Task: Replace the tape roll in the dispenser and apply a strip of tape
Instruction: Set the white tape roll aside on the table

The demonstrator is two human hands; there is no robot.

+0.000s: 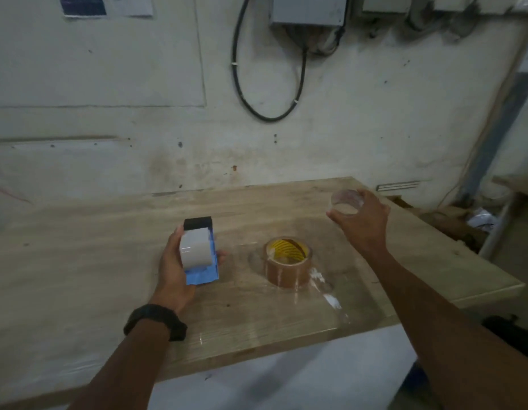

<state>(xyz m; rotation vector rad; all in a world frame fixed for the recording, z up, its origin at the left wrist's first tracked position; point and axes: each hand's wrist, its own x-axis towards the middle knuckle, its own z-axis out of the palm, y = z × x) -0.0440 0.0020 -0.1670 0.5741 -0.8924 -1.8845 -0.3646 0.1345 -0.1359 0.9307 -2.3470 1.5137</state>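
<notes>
Dispenser (200, 255) left on table (109, 247), tape roll (287, 263) right of it (near centre), wall (138, 113) behind

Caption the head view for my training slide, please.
Left hand holds the blue dispenser; right hand grips a clear tape core.

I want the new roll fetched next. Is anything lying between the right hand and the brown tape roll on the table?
Nothing visible does. The right hand, holding a clear, nearly empty tape ring, is up beyond the brown tape roll with the yellow core. Only bare wooden tabletop with some clear film lies between them.
</notes>
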